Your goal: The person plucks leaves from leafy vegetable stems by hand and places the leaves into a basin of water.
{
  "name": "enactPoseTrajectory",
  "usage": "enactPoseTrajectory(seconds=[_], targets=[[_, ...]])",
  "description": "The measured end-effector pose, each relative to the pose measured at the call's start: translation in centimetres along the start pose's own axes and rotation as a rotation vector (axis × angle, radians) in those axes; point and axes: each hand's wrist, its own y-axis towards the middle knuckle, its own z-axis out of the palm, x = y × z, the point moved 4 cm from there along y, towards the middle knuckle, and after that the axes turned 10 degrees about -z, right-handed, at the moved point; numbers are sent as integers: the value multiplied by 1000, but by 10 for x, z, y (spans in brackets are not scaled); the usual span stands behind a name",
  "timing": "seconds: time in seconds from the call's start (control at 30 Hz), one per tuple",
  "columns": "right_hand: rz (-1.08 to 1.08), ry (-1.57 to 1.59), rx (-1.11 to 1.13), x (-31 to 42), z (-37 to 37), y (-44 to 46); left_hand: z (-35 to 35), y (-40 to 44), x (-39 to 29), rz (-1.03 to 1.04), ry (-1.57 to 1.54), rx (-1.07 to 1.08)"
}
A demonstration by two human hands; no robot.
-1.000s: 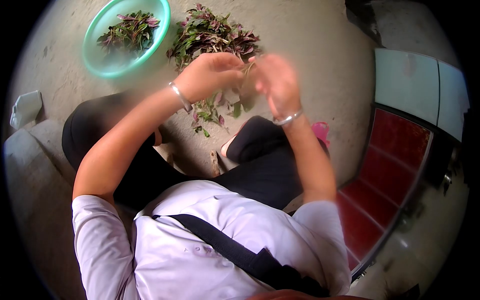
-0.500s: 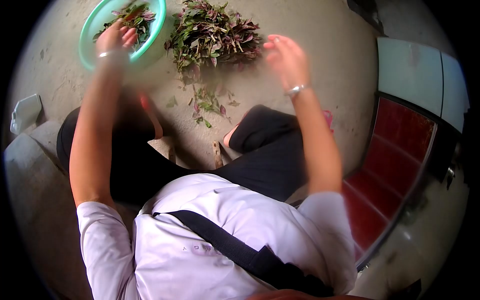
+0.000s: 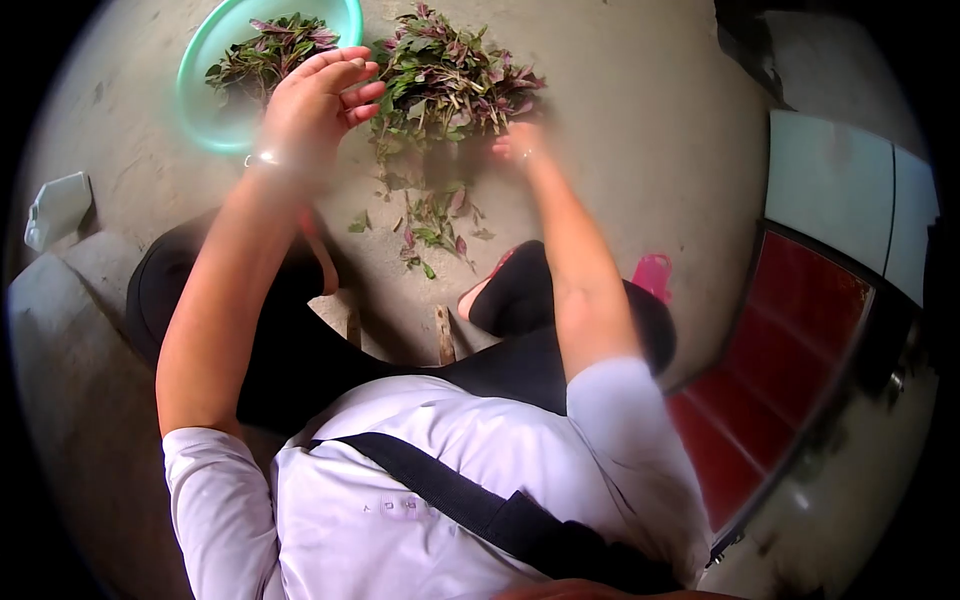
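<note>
A heap of green and purple leafy stems (image 3: 450,80) lies on the floor. At its lower right edge is my right hand (image 3: 520,145), fingers curled at the leaves; what they grip, if anything, is hidden. My left hand (image 3: 330,95) hovers by the right rim of the green basin (image 3: 190,95), its fingers apart and nothing seen in them. More leafy stems (image 3: 265,55) lie inside the basin. Below the heap are scattered loose leaves (image 3: 435,225).
A pale plastic container (image 3: 57,210) stands at the far left. Beyond my right knee is a pink object (image 3: 653,275). A cabinet with pale panels (image 3: 830,185) and red tiles (image 3: 785,350) runs along the right side. My legs and foot are below the leaves.
My left hand went to the basin, then came back right toward the heap. My right hand, raised beside the heap half a second ago, has moved down and left to its edge.
</note>
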Motion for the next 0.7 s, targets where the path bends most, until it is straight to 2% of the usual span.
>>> enactPoseTrajectory(seconds=[0.1,0.2,0.37,0.47,0.6,0.7], targets=[[70,10,82,2,4,3,-1,2,0,-16,-14,19],[45,-7,159,25,-7,-20,5,1,1,-32,-15,50],[-101,-47,362,82,-50,-84,12,-1,9,-22,38,101],[-285,-84,421,112,-71,-129,23,-7,18,-79,68,144],[-377,15,300,137,-77,-197,41,-21,35,-132,345,179],[-519,67,278,140,-68,-220,48,-21,47,-56,420,245]])
